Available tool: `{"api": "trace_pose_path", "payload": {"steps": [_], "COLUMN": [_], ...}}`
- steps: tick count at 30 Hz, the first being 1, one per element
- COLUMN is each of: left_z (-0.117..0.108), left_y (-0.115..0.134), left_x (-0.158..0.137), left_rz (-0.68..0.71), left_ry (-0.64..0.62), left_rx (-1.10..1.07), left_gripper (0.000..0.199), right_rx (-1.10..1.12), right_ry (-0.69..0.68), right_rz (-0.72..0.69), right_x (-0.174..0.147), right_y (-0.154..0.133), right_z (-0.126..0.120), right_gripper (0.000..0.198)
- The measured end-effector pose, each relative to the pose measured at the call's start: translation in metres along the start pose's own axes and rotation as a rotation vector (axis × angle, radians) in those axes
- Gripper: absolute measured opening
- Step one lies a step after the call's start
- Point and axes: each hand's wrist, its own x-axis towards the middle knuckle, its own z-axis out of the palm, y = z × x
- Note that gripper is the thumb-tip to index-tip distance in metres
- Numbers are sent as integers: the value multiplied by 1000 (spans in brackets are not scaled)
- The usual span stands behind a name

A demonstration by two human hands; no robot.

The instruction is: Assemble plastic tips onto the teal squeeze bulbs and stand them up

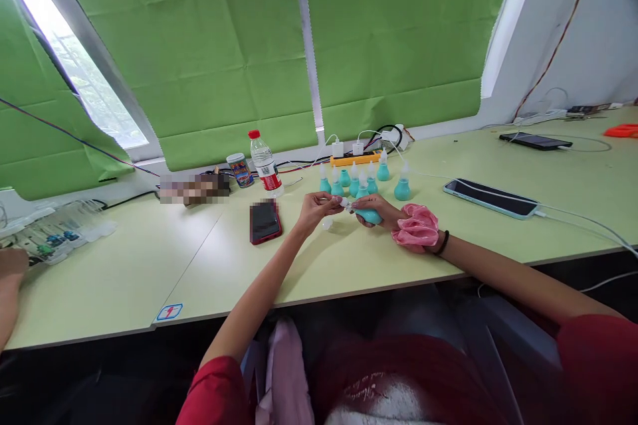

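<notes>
Keep the teal squeeze bulb [369,216] lightly gripped in the right hand [379,204], over the tabletop [343,269], and the white nozzle [344,202], apparently pinched in the left hand [318,208], straight in line — no hard squeezing. Count, behind: eight standing bulbs [402,190], one without a nozzle; around: three phones [491,198], one bottle [266,163], one can [240,170], one clear cap [327,223].

2 curled hands [317,208] [379,204] close together

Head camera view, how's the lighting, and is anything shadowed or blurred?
Head view: bright window strip washed out; soft shadow on the table beside the left forearm. Also head view: pixelation over part of the red-edged phone, haze on the shirt front, teal bulb in the right hand discernible.
</notes>
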Motion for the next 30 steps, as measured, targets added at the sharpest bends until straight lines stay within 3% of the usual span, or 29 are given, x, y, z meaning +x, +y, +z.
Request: {"api": "trace_pose_path", "payload": {"steps": [8,10,14,18,24,30], "left_z": [8,5,-11,-25,-30,-23], "left_y": [8,10,6,-5,-12,-11], "left_x": [-3,-4,-2,3,6,2], "left_rz": [77,78,19,-91,-102,-25], "left_ry": [22,47,107,18,-127,-75], "left_rx": [315,458,808,1071,1247,1318], "left_gripper": [53,53,31,23,24,25], "right_rx": [-21,-51,-168,-352,-573,-675], "right_ry": [138,239,526,703,773,788], "right_rz": [-82,-126,-223,-270,-296,-263], "right_x": [4,7,15,16,15,10], "right_y": [-12,-14,-9,3,9,13], "right_z": [1,-8,-35,-50,-52,-61], "right_gripper": [37,38,36,31,26,27]}}
